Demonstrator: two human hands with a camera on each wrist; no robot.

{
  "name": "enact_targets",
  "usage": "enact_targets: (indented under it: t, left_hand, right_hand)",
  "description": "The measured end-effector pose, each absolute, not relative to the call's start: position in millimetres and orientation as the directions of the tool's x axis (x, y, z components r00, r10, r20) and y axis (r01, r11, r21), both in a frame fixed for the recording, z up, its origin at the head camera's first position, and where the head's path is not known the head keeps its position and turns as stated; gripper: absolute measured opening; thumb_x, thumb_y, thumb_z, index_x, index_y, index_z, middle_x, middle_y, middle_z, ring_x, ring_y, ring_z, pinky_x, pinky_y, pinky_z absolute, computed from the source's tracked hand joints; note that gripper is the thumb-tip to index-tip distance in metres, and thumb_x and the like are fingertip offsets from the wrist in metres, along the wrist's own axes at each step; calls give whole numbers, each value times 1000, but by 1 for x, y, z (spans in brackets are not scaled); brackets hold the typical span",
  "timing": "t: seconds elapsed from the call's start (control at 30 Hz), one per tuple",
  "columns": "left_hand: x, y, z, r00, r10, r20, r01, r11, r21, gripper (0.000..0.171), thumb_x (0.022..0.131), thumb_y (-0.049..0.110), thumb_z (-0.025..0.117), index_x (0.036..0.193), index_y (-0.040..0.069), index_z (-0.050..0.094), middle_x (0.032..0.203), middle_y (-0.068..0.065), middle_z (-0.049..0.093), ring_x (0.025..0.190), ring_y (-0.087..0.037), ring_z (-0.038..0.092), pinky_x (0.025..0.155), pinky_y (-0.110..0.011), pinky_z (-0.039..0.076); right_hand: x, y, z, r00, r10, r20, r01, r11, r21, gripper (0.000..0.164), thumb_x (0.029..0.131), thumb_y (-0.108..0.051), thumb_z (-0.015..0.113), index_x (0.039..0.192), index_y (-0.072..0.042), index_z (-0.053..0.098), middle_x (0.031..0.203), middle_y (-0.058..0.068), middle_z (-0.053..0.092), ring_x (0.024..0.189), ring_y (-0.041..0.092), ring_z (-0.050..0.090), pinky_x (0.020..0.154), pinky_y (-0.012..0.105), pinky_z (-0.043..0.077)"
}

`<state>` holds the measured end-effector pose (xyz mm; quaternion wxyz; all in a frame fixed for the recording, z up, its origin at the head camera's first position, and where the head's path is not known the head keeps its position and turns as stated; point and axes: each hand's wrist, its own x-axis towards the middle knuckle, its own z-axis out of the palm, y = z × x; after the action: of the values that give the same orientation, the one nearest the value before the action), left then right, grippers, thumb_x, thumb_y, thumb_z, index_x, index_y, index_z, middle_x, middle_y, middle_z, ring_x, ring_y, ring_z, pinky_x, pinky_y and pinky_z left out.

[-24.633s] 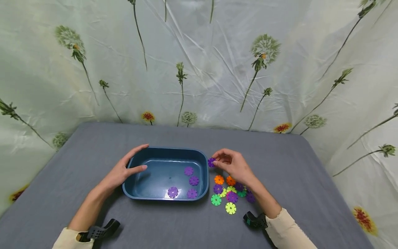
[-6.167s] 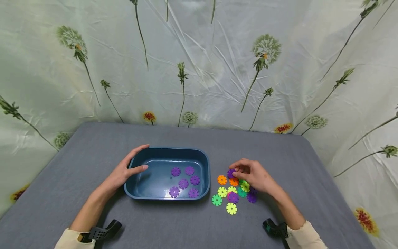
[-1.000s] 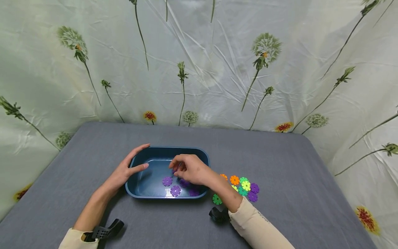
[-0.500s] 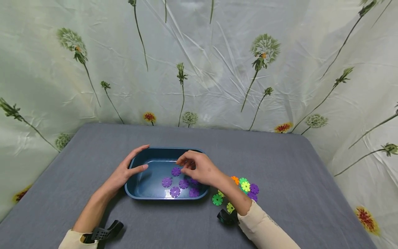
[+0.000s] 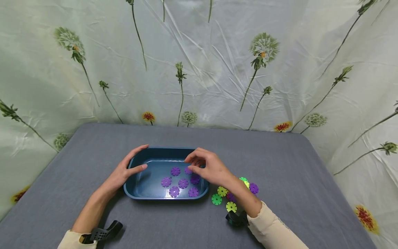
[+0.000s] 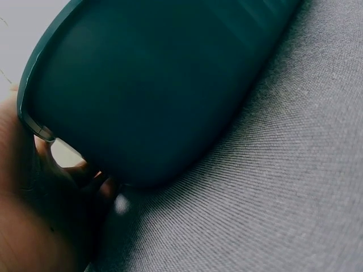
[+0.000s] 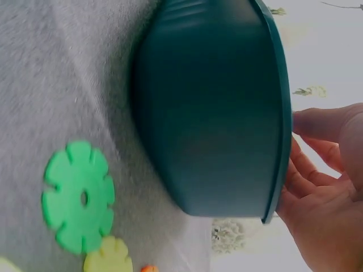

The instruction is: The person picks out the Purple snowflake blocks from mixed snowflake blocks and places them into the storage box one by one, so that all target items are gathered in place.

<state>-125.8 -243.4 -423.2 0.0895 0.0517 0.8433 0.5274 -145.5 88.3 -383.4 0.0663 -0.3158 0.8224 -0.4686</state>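
Observation:
A blue plastic tub (image 5: 146,181) stands on the grey cloth. My left hand (image 5: 119,173) grips its left rim, thumb inside and fingers outside; the left wrist view shows the tub's dark outer wall (image 6: 147,85) beside that hand. Several purple notched plastic discs (image 5: 183,183) lie flat in the tub, mostly towards its right half. Over the tub's right side is my right hand (image 5: 212,169), fingers loosely bent and holding nothing. One purple disc (image 5: 187,170) shows partly beneath its thumb. In the right wrist view, this hand (image 7: 329,170) is beyond the tub's rim.
Right of the tub lie loose discs: green (image 5: 216,199), yellow (image 5: 231,206) and purple (image 5: 254,188) among them. My right forearm covers part of this pile. Black wrist cameras (image 5: 107,231) hang under both sleeves. A flowered curtain (image 5: 199,69) closes off the table's back edge.
My right hand has let go of a purple disc inside the tub and drawn back to the right. More purple discs lie in the tub than earlier. The left hand stays put.

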Motion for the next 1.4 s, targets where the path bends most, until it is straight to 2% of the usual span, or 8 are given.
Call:
enact_targets:
  t: [0.27, 0.47, 0.8, 1.23, 1.4]
  left_hand:
    - [-127, -244, -424, -979, 183, -87, 2, 440, 898, 74, 101, 25, 64, 165, 23, 27, 174, -19, 14, 154, -53, 18, 113, -85, 14]
    - [-127, -243, -423, -979, 185, -81, 9, 440, 898, 75, 101, 24, 64, 165, 22, 27, 174, -20, 15, 154, -53, 18, 113, -85, 13]
    - [-127, -243, -423, -979, 188, -76, 15, 439, 898, 74, 101, 23, 63, 165, 20, 26, 173, -21, 15, 153, -54, 20, 113, -85, 14]
    - [-126, -243, -423, -979, 183, -92, -1, 443, 896, 74, 102, 25, 63, 165, 21, 25, 173, -20, 15, 153, -53, 21, 114, -83, 16]
    - [-126, -243, -423, -977, 192, -88, 5, 435, 900, 73, 103, 24, 63, 165, 20, 26, 174, -19, 14, 154, -52, 18, 114, -83, 14]
  right_hand:
    - [-144, 103, -383, -814, -544, 205, -440, 346, -829, 16, 97, -8, 73, 113, -12, 73, 107, 7, 69, 93, 12, 67, 81, 25, 57]
    - [-142, 112, -383, -833, -509, 216, -422, 334, -843, 14, 96, -8, 74, 110, -12, 74, 106, 9, 69, 92, 11, 67, 82, 26, 58]
    - [-138, 128, -387, -846, -477, 238, -410, 297, -863, 17, 97, -7, 72, 113, -1, 72, 109, 9, 69, 97, 16, 68, 85, 28, 59]
    - [-138, 151, -392, -860, -435, 266, -429, 337, -838, 14, 97, -10, 73, 110, -6, 74, 108, 4, 71, 97, 12, 67, 85, 28, 58]
    - [-137, 161, -397, -860, -438, 264, -432, 347, -833, 15, 98, -10, 72, 111, -4, 73, 110, 10, 71, 96, 13, 67, 84, 28, 58]
